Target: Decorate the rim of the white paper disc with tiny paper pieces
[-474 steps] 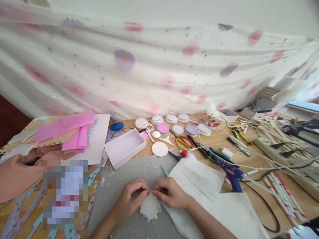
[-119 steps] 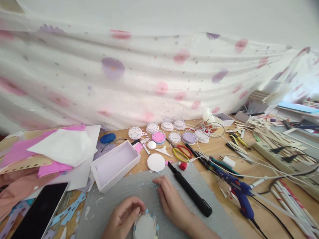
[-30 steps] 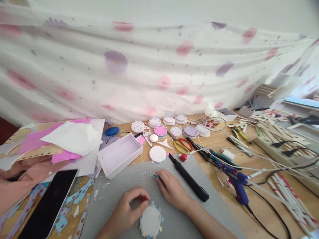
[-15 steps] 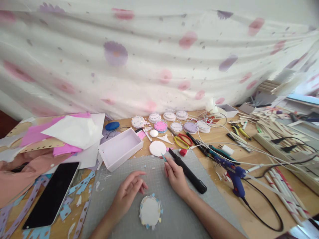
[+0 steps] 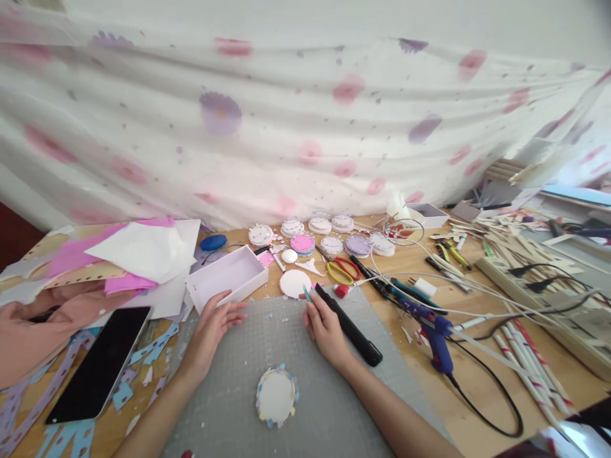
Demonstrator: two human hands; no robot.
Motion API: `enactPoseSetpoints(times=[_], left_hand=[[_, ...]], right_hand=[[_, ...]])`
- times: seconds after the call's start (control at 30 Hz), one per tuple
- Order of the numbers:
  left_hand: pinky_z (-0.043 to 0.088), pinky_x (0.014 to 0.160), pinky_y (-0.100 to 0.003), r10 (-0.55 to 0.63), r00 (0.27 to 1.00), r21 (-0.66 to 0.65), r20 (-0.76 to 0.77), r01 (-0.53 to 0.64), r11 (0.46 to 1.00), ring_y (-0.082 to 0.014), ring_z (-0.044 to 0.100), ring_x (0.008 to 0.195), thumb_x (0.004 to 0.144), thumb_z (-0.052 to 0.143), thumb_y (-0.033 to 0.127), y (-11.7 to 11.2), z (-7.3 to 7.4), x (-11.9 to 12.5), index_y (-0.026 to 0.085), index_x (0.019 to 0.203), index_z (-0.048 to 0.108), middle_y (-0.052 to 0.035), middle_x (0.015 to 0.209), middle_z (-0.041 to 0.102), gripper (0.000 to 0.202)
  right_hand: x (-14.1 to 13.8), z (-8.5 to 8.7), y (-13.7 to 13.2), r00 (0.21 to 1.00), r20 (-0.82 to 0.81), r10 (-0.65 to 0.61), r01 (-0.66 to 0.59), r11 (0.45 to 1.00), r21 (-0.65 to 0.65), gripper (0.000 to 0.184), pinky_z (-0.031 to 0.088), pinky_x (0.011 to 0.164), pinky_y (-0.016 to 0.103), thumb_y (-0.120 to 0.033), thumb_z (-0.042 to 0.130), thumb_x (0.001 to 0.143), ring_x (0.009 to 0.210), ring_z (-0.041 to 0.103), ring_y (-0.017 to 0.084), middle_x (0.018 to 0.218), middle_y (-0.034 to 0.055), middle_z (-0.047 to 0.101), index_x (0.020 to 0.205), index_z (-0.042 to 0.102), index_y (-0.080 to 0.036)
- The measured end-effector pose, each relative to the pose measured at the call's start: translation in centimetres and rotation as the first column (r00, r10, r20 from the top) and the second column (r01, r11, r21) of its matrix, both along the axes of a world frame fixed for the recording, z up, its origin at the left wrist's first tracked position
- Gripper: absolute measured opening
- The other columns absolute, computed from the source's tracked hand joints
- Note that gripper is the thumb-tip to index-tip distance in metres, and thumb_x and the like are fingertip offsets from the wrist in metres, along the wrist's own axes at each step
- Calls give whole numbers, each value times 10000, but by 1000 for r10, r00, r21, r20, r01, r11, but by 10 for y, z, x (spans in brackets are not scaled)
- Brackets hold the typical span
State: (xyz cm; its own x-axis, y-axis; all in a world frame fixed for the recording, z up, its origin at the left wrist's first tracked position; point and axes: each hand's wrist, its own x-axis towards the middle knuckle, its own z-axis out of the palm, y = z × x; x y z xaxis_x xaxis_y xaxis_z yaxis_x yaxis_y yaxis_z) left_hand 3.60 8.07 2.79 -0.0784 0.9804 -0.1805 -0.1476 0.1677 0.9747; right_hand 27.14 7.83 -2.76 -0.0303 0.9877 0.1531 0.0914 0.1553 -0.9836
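Observation:
My left hand [image 5: 210, 334] is open, fingers spread, beside the near edge of the white open box [image 5: 243, 289]; whether the fingertips touch it I cannot tell. My right hand [image 5: 324, 326] is closed around teal tweezers [image 5: 307, 294], tips pointing up and away from me. Just past those tips lies a blank white paper disc [image 5: 292, 282]. Between my forearms, on the grey cutting mat [image 5: 238, 375], rests a round white disc [image 5: 277, 395] with blue and yellow scalloped paper bits around its edge. A black pen-like tool [image 5: 351, 326] lies beside my right hand.
Several decorated round discs [image 5: 331, 244] stand at the back near the floral curtain [image 5: 305, 152]. Scissors [image 5: 340, 270], a blue glue gun [image 5: 439, 337] with trailing cord and a power strip [image 5: 539, 318] are on the right. A phone [image 5: 100, 366] and paper sheets [image 5: 143, 251] lie left.
My left hand has moved left and forward from above the decorated disc to the box's edge, its fingers spreading. My right hand keeps the tweezers near the blank disc. The view has shifted slightly.

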Motion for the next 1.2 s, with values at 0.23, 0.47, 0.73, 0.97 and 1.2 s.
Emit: enactPoseSetpoints(times=[0.23,0.47,0.73,0.97,1.2], left_hand=[[451,949,-468,42,996,115,-76,-33,993,-275,673,1006,804,615,438,-11,9,4,178,1015,487,-124,1062,725,358],[487,901,-459,-17,996,27,-87,20,999,-296,686,994,841,574,440,-51,16,-1,181,1017,490,-132,1048,737,324],[492,917,-433,-44,978,129,-205,72,989,-279,676,1030,849,552,453,-43,-7,2,202,1010,495,-112,1089,731,303],[465,978,-439,-69,939,164,-337,131,978,-250,650,1087,858,556,445,-32,-33,-2,237,1028,445,-103,1148,709,291],[430,1030,-446,-98,902,123,-420,164,979,-243,608,1159,867,528,469,-37,-46,-5,266,1020,395,-110,1204,680,286]], right_hand=[[1,-3,3,1000,-26,-11,11,1000,5,396,292,405,205,-464,372,963,443,361,81,646,-31,463,1182,532,-175],[1,-3,1,1000,-16,-7,7,1000,7,382,305,416,209,-466,370,963,455,380,87,653,-30,470,1159,536,-183],[-1,-5,1,998,-49,-40,40,999,-1,353,273,390,205,-486,370,958,406,354,75,649,-40,498,1138,456,-194],[-2,-6,1,994,-100,-49,45,998,-36,386,257,386,203,-507,437,925,404,345,78,610,-43,514,1145,463,-190],[-2,-2,-1,999,-2,-33,33,999,-35,354,319,470,222,-466,442,931,493,402,108,574,-46,461,1127,519,-181]])
